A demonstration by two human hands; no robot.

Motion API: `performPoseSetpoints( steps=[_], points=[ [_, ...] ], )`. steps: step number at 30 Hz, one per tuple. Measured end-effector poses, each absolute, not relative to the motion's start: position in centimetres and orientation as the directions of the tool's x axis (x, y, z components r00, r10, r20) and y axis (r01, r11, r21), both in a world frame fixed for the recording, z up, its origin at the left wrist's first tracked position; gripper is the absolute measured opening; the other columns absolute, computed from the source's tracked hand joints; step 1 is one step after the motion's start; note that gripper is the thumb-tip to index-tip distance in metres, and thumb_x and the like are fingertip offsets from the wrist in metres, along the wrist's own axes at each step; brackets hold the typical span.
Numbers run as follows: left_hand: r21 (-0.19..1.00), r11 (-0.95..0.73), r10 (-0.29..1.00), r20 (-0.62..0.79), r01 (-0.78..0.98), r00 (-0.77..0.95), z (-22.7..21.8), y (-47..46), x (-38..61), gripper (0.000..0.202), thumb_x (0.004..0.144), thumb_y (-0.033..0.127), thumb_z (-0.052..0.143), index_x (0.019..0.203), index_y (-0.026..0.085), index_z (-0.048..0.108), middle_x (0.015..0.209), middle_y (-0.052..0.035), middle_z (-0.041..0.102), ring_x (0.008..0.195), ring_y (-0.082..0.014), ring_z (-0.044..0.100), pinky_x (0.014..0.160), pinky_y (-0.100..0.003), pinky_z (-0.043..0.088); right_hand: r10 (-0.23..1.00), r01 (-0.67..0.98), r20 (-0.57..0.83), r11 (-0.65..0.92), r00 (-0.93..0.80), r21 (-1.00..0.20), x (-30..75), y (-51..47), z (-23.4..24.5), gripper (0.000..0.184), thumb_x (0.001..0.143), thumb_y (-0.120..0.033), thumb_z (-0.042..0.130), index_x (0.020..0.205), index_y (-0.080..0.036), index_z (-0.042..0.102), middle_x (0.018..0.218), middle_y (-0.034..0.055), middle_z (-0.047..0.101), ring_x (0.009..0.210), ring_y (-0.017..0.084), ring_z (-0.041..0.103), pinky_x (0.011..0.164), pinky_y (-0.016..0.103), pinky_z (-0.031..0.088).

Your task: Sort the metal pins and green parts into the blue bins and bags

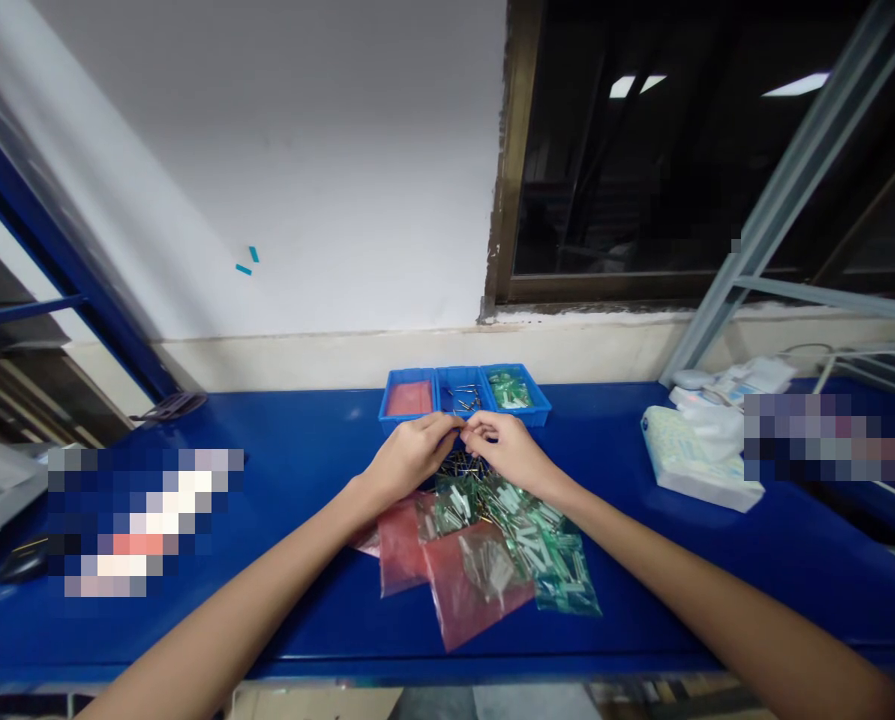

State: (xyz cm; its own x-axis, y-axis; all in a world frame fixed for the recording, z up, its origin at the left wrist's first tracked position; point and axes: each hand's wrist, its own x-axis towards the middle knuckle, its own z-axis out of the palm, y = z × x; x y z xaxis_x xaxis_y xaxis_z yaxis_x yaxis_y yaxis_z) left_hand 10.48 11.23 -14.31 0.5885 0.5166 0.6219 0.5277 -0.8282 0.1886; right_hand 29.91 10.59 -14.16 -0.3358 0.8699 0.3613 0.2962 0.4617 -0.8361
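My left hand (409, 455) and my right hand (511, 455) come together in front of the blue bins, fingertips pinched and meeting. Whatever is between the fingers is too small to make out. Just below them lies a heap of thin metal pieces, perhaps screws or pins (463, 466). Nearer to me are red plastic bags (462, 610), one overlapping another. Green plastic bags (567, 575) holding pale strip-like pieces spread to the right, under my right wrist. A clear bag (488, 565) rests on top of a red one.
Three joined blue bins stand against the wall: one with a red bag (409, 398), one with loose metal pieces (465, 396), one with green bags (511, 390). A tissue pack (698, 465) lies on the blue table (297, 560) at right. A dark computer mouse (23, 562) sits far left.
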Motion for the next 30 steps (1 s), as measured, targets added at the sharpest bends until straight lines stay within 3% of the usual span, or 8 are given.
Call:
performPoseSetpoints(
  steps=[6,10,13,18,24,27,30],
  points=[
    [0.234,-0.811,0.539,0.653,0.536,0.531,-14.0,10.9,10.6,0.014,0.098,0.019,0.051,0.105,0.016,0.062,0.092,-0.0068,0.072,0.080,-0.0166,0.068,0.071,-0.030,0.056,0.868,0.256,0.359,0.454,-0.342,-0.854,30.1,10.5,-13.9,0.015,0.093,-0.029,0.056,0.083,-0.018,0.061,0.073,0.0021,0.066,0.068,0.015,0.063,0.067,0.029,0.050],
    [0.357,-0.804,0.579,0.655,0.476,0.486,-13.4,10.6,10.9,0.012,0.096,0.020,0.054,0.104,0.016,0.063,0.090,-0.0049,0.072,0.077,-0.0148,0.068,0.070,-0.028,0.055,0.804,0.460,0.504,0.594,-0.317,-0.660,30.5,10.4,-13.6,0.007,0.090,-0.023,0.061,0.095,-0.019,0.064,0.081,0.0017,0.067,0.074,0.015,0.062,0.071,0.028,0.048],
    [0.416,-0.795,0.599,0.652,0.441,0.465,-13.1,10.5,11.1,0.013,0.096,0.020,0.054,0.105,0.016,0.064,0.089,-0.0043,0.072,0.077,-0.0141,0.068,0.068,-0.026,0.055,0.762,0.520,0.524,0.645,-0.381,-0.560,30.6,10.3,-13.4,0.009,0.092,-0.021,0.058,0.089,-0.019,0.066,0.084,0.0017,0.069,0.074,0.014,0.061,0.074,0.028,0.046],
    [0.319,-0.810,0.556,0.687,0.493,0.468,-13.4,10.7,10.9,0.021,0.099,0.021,0.052,0.117,0.017,0.062,0.098,-0.0066,0.072,0.085,-0.0158,0.069,0.076,-0.030,0.056,0.809,0.473,0.473,0.588,-0.350,-0.656,30.4,10.1,-13.0,0.013,0.090,-0.018,0.057,0.079,-0.018,0.065,0.072,-0.0007,0.066,0.065,0.013,0.058,0.065,0.025,0.044],
    [0.178,-0.795,0.526,0.677,0.580,0.514,-13.9,11.0,10.6,0.016,0.099,0.022,0.052,0.106,0.016,0.066,0.093,-0.0069,0.071,0.083,-0.0180,0.068,0.073,-0.031,0.055,0.826,0.330,0.416,0.542,-0.381,-0.773,30.2,10.1,-13.1,0.022,0.094,-0.029,0.055,0.076,-0.018,0.063,0.073,0.0011,0.067,0.071,0.015,0.062,0.069,0.027,0.047],
    [0.245,-0.795,0.550,0.678,0.556,0.488,-13.6,10.8,10.8,0.016,0.099,0.019,0.052,0.105,0.018,0.067,0.092,-0.0058,0.071,0.081,-0.0172,0.067,0.074,-0.030,0.054,0.821,0.320,0.456,0.558,-0.342,-0.765,30.2,10.2,-13.2,0.023,0.097,-0.031,0.051,0.081,-0.019,0.063,0.075,0.0012,0.067,0.072,0.015,0.063,0.072,0.028,0.048],
    [0.415,-0.770,0.622,0.658,0.486,0.424,-13.2,10.7,11.1,0.017,0.098,0.019,0.054,0.110,0.019,0.065,0.093,-0.0045,0.072,0.079,-0.0152,0.068,0.071,-0.027,0.053,0.783,0.428,0.551,0.620,-0.290,-0.657,30.2,10.3,-13.7,0.007,0.095,-0.024,0.056,0.094,-0.020,0.062,0.080,0.0007,0.066,0.075,0.016,0.063,0.072,0.028,0.048]
  ],
)
